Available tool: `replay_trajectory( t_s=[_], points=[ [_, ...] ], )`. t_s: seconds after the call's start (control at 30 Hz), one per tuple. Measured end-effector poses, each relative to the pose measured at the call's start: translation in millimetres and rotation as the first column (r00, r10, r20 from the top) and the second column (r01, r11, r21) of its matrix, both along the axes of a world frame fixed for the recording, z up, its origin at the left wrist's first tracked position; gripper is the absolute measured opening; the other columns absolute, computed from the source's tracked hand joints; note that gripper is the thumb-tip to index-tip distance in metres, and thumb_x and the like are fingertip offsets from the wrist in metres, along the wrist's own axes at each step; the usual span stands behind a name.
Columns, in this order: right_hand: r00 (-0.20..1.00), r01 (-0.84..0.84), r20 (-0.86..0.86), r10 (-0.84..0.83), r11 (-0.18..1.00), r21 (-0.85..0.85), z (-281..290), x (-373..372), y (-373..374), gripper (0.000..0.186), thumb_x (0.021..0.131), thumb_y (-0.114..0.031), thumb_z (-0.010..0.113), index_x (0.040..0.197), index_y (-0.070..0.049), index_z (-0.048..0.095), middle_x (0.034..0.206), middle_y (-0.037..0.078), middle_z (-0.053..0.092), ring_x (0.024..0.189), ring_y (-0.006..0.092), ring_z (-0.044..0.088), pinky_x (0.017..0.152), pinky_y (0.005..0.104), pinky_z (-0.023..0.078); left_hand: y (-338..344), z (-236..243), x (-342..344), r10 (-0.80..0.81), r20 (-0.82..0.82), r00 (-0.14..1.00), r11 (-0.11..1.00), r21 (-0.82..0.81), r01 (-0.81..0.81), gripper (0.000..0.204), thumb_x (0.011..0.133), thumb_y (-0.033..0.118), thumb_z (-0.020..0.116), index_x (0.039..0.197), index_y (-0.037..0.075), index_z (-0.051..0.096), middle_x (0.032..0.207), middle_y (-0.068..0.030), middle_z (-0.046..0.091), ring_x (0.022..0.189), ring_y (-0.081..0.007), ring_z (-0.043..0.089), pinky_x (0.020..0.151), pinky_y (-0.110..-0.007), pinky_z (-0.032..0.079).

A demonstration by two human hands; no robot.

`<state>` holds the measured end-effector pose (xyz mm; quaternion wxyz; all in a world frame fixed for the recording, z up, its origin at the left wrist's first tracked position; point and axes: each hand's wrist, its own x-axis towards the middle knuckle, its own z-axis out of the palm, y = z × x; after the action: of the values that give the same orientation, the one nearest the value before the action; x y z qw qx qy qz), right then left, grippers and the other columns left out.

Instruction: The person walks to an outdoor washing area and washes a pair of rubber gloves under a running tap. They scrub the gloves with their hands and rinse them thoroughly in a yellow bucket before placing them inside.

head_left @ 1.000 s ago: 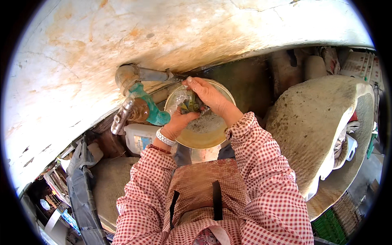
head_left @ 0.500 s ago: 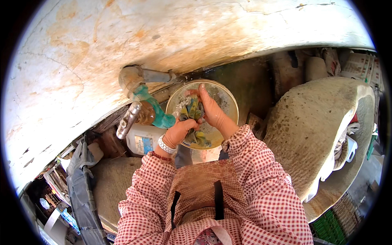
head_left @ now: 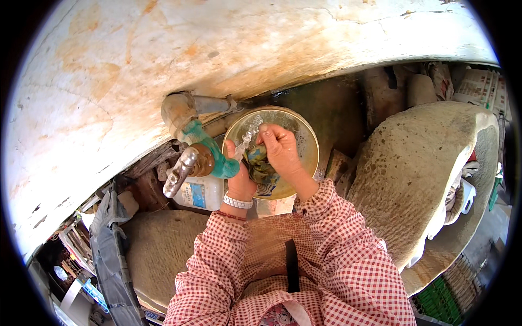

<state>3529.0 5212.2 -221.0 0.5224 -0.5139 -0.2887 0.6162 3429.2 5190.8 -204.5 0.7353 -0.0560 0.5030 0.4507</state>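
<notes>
Stained, pale wall [head_left: 228, 43] fills the upper part of the frame, its lower edge curving down at the left and running along the top of a dark wet strip [head_left: 331, 119] right of centre. Near the middle sits 1 round, yellowish basin [head_left: 317, 146], with 2 hands over it. Its left side is the tight one: a tap [head_left: 204, 158] with a green-wrapped spout reaches to the left rim, right against the left hand [head_left: 242, 182], and a white jug [head_left: 200, 191] stands just below the tap. A wet, patterned cloth [head_left: 262, 169], green, yellow and blue, lies between the hands within the basin's outline, under a clear stream of water [head_left: 248, 136]. Fingers of the right hand [head_left: 280, 149] are drawn together at the cloth's upper part; the left palm rests along its left side, and whether those fingers close on it cannot be told behind the spout. The 2 hands are apart, bridged by the cloth. More open room lies right of the right hand, inside the far rim, and beyond it a dark gap runs to the edge of a large stone slab [head_left: 413, 168] at right. Another stone [head_left: 163, 239] borders the left sleeve at lower left.
</notes>
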Motion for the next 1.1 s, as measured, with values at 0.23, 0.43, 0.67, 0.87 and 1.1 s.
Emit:
replay_trajectory(
  t_s=[0.23,0.43,0.67,0.87,1.1],
  points=[
    [0.568,-0.489,0.738,0.364,0.871,-0.053,-37.5,-49.4,3.2,0.05,0.086,-0.045,0.048,0.067,-0.001,0.064,0.07,0.019,0.061,0.071,0.0345,0.06,0.063,0.0406,0.049,-8.4,-52.5,-13.2,0.215,0.281,0.935,0.974,0.007,-0.226,0.038,0.088,0.05,0.048,0.092,0.013,0.053,0.088,-0.0016,0.057,0.084,-0.016,0.054,0.07,-0.029,0.047],
    [0.692,-0.284,0.56,0.455,0.885,-0.369,-64.5,-11.1,27.2,0.059,0.085,-0.052,0.046,0.068,0.002,0.064,0.076,0.027,0.06,0.076,0.0424,0.058,0.07,0.0435,0.046,8.8,-1.5,17.0,-0.073,-0.155,0.985,0.965,-0.261,0.03,0.028,0.091,0.024,0.045,0.103,0.001,0.054,0.092,-0.0089,0.062,0.077,-0.0199,0.062,0.063,-0.032,0.052],
    [0.552,-0.568,0.655,0.515,0.808,-0.156,1.3,-36.6,1.4,0.036,0.087,-0.038,0.047,0.088,-0.005,0.061,0.079,0.021,0.062,0.075,0.0382,0.059,0.066,0.0414,0.047,-14.7,-84.7,-35.6,-0.007,0.05,0.999,1.0,-0.012,0.008,0.035,0.092,0.038,0.043,0.111,0.01,0.053,0.103,-0.0063,0.058,0.097,-0.0207,0.056,0.08,-0.036,0.048],
    [0.478,-0.409,0.726,0.495,0.856,-0.315,-34.0,-18.0,40.9,0.039,0.088,-0.04,0.045,0.095,-0.005,0.062,0.09,0.021,0.062,0.085,0.0368,0.059,0.074,0.0438,0.047,1.2,-17.4,-9.0,0.01,0.274,0.962,0.979,-0.198,0.046,0.039,0.094,0.038,0.039,0.111,0.007,0.054,0.105,-0.0084,0.061,0.084,-0.0244,0.061,0.073,-0.037,0.051],
    [0.619,-0.285,-0.785,-0.006,0.93,-0.232,-4.1,-3.5,36.7,0.086,0.081,-0.071,0.031,0.128,0.001,0.042,0.131,0.016,0.044,0.125,0.029,0.036,0.099,0.0332,0.033,-16.0,-24.2,-50.0,0.14,0.215,0.967,0.99,-0.031,-0.136,0.05,0.091,0.048,0.04,0.12,0.009,0.052,0.118,-0.0076,0.056,0.107,-0.0265,0.053,0.092,-0.043,0.042]
  ],
)
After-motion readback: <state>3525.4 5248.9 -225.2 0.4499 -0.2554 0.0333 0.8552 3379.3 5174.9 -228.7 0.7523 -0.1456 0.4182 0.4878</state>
